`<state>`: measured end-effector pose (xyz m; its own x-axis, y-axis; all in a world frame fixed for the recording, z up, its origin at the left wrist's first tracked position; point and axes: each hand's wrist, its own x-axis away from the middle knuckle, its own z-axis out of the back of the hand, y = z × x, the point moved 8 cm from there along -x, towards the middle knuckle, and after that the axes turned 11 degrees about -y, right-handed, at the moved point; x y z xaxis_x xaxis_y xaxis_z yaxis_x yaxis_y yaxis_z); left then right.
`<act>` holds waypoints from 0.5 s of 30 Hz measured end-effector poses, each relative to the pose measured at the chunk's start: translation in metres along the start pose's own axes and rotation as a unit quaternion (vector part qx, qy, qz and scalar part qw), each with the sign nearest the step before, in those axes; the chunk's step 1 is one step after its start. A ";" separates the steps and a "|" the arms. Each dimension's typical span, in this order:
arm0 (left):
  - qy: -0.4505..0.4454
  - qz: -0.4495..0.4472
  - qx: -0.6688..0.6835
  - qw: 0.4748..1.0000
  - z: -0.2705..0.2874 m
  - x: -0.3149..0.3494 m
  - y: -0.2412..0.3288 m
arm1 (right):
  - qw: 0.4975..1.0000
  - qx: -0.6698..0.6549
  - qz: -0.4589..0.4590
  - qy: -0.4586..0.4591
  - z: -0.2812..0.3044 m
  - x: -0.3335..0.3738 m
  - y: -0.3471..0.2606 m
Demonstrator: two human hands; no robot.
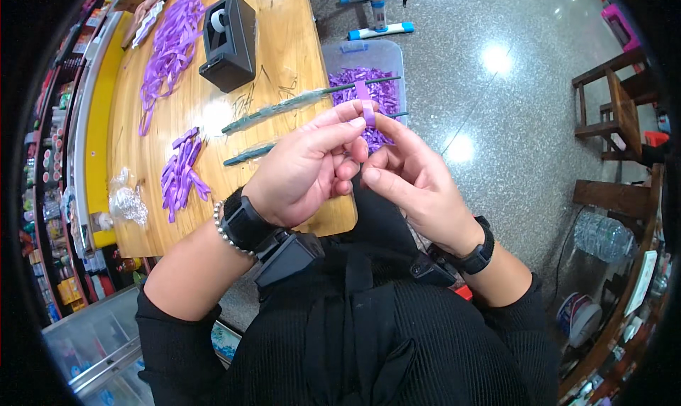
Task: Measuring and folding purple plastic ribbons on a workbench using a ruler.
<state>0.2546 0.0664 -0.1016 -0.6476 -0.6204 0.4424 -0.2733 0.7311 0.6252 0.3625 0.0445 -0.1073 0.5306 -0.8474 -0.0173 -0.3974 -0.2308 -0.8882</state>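
A short purple ribbon strip is pinched between the thumb and index finger of my left hand, bent over with its free end pointing up and away. My right hand is close beside it, fingers curled and the index fingertip next to the ribbon. Whatever its thumb and fingers may hold is hidden. Beyond my hands, a clear plastic bin contains many purple ribbon pieces. Two thin dark green sticks, partly wrapped in clear film, lie on the table: an upper stick and a lower stick, their thin ends reaching over the bin.
On the wooden table are a black tape dispenser, long purple ribbons, a small ribbon pile and crumpled clear film. Stocked shelves line the left. A wooden stool and water jug are at right.
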 end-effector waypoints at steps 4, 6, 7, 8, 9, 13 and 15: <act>0.001 -0.014 -0.014 1.000 -0.006 0.003 -0.001 | 0.999 -0.043 -0.007 -0.021 -0.005 0.003 -0.002; 0.011 -0.017 -0.024 1.000 -0.006 0.002 -0.005 | 0.999 -0.033 -0.011 -0.025 -0.003 0.006 0.000; 0.023 -0.022 -0.034 0.999 -0.005 0.003 -0.007 | 1.000 -0.008 -0.013 -0.011 0.002 0.008 0.004; 0.022 -0.021 -0.034 0.999 -0.010 0.004 -0.009 | 1.000 0.016 -0.015 0.002 0.006 0.010 0.006; 0.039 -0.030 -0.028 0.998 -0.015 0.006 -0.009 | 1.000 0.015 -0.015 0.003 0.010 0.012 0.005; 0.063 -0.076 0.032 0.995 -0.020 0.012 -0.011 | 0.997 0.068 -0.033 0.021 0.025 0.020 0.012; 0.054 -0.095 0.048 0.993 -0.016 0.014 -0.008 | 0.996 0.050 -0.055 0.046 0.032 0.026 0.020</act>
<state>0.2590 0.0473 -0.0901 -0.4988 -0.7729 0.3921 -0.4538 0.6184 0.6416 0.3928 0.0334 -0.1401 0.4931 -0.8616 0.1203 -0.2621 -0.2790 -0.9238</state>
